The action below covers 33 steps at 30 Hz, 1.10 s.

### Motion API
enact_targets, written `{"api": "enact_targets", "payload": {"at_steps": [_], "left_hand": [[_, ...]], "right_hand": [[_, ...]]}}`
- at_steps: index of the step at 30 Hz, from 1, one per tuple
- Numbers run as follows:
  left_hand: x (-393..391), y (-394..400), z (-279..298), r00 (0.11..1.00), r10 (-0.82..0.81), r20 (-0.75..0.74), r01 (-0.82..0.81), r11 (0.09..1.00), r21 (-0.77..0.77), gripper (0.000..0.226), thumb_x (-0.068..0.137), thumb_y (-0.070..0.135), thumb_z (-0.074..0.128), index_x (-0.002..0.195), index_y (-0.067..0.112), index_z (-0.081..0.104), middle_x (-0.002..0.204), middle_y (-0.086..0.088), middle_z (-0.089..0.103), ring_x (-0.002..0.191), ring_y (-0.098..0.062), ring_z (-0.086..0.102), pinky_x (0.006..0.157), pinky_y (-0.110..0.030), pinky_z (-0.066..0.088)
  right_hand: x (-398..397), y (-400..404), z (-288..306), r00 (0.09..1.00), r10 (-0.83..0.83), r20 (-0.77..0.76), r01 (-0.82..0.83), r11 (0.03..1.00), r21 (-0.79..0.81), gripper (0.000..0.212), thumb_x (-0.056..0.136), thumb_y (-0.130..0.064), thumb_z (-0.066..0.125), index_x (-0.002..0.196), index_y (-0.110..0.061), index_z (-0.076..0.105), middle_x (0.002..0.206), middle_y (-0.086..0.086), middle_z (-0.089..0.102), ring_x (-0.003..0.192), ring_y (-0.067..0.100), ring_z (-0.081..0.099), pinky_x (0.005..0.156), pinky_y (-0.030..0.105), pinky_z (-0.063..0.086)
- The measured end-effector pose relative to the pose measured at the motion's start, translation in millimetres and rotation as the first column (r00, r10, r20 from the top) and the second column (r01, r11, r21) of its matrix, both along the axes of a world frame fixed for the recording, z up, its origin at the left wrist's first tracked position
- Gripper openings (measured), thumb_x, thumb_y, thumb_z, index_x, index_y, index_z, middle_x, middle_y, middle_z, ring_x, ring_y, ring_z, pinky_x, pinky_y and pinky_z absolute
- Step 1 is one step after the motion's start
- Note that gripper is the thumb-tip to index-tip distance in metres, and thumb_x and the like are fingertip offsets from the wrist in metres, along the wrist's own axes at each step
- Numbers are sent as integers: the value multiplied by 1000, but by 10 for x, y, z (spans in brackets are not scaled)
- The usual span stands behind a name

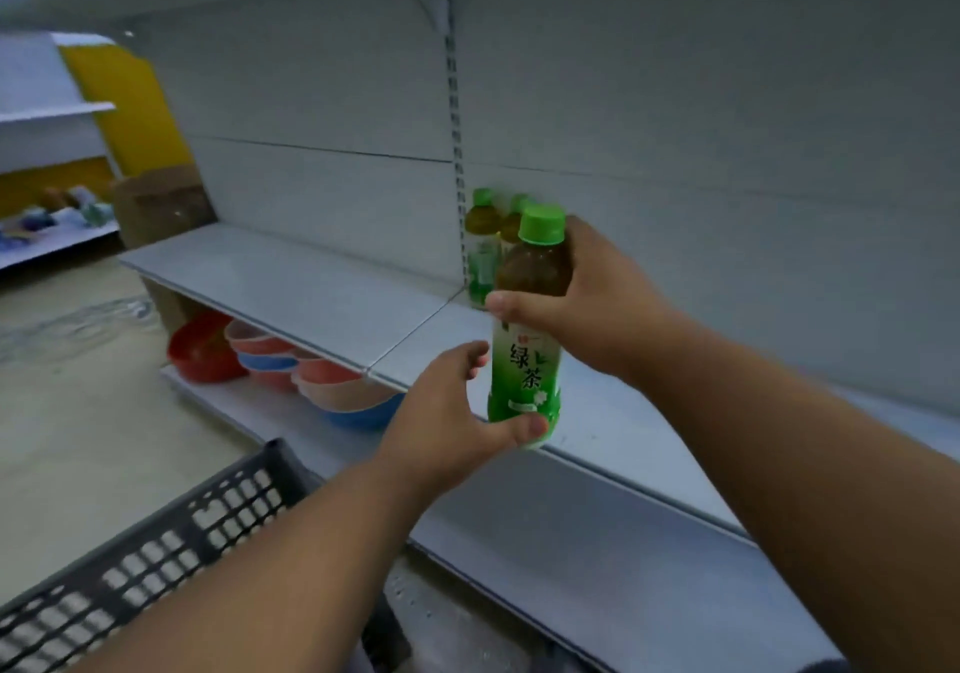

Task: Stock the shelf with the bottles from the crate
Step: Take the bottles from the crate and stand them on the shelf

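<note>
The right hand [597, 309] grips the upper body of the bottle [527, 355], held upright above the shelf [311, 277] front edge, while the left hand [447, 412] cups its base, thumb against the label.

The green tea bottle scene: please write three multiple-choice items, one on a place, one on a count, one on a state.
1. Where do the bowls lie?
A. under the shelf board
B. in the crate
C. on the top shelf

2. How many bottles stand at the shelf's back?
A. none
B. two
C. five

3. The held bottle is
A. capped
B. open
C. lying flat

Key: 1A, they sit below the board; 2B, two green caps show; 3A, cap on, right hand and left hand gripping it upright.
</note>
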<state>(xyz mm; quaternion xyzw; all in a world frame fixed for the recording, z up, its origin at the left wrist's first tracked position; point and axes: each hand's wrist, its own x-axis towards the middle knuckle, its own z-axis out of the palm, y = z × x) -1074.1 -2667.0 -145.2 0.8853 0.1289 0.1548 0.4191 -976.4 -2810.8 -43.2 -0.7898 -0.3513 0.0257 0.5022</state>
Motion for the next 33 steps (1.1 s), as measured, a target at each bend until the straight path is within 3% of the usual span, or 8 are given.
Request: {"api": "enact_targets", "payload": {"at_steps": [6,9,12,17,21,24,28,33], "left_hand": [[1004,163,-399,992,-106,-74,119,973,200,115,43,86,64,143,32,42,139,11,52,122,-5,48,97,-26,38],[1432,312,-628,980,-113,-164,161,935,317,125,47,85,70,151,24,34,148,2,47,133,-18,46,109,-39,41],[1706,422,-853,973,-78,-216,169,878,448,133,57,85,68,157,11,21,158,-9,34,143,-26,34,117,-41,30],[1866,445,-1154,945,-58,-322,251,759,600,129,66,94,24,159,7,2,168,-12,5,154,-24,-1,124,-43,1],[1865,439,-1173,926,-61,-372,297,726,621,129,63,94,4,159,9,-1,168,-10,-4,153,-23,-10,123,-45,-2],[1869,443,-1176,927,-56,-371,295,719,630,125,66,93,6,160,10,-2,168,-10,-5,153,-23,-11,123,-46,-2],[1869,445,-1203,932,-34,-360,278,704,653,123,69,92,12,159,9,1,168,-11,-3,154,-23,-7,124,-46,0],[1873,425,-1206,932,-23,-361,269,710,651,126,63,91,5,159,10,-2,168,-10,-4,153,-21,-6,123,-45,-3]], "right_hand": [[748,109,-528,973,-232,-18,232,973,13,55,64,-49,84,107,-35,52,92,-16,67,81,-2,63,66,22,52],[1067,238,-727,956,-287,-54,287,958,1,53,61,-49,85,100,-39,51,87,-19,65,76,-8,61,60,17,48],[1291,332,-869,941,-328,-86,328,945,-10,54,60,-47,88,97,-40,51,86,-20,64,76,-9,59,58,13,43],[1381,390,-1007,911,-395,-121,389,918,-75,70,57,-54,88,111,-41,46,95,-18,62,83,-2,60,63,18,47],[1288,413,-1101,907,-414,-78,398,902,-166,75,65,-45,88,124,-29,45,111,-6,61,98,18,61,81,38,54],[1324,456,-1139,887,-460,-32,446,874,-193,75,66,-40,88,125,-22,47,118,-1,56,100,20,58,80,35,51],[1457,517,-1192,869,-494,-1,484,851,-204,62,67,-38,86,114,-20,50,108,-1,61,93,21,60,72,33,48],[1861,736,-1190,849,-529,0,521,836,-172,62,69,-37,86,117,-20,52,111,0,62,98,21,61,77,33,49]]}}
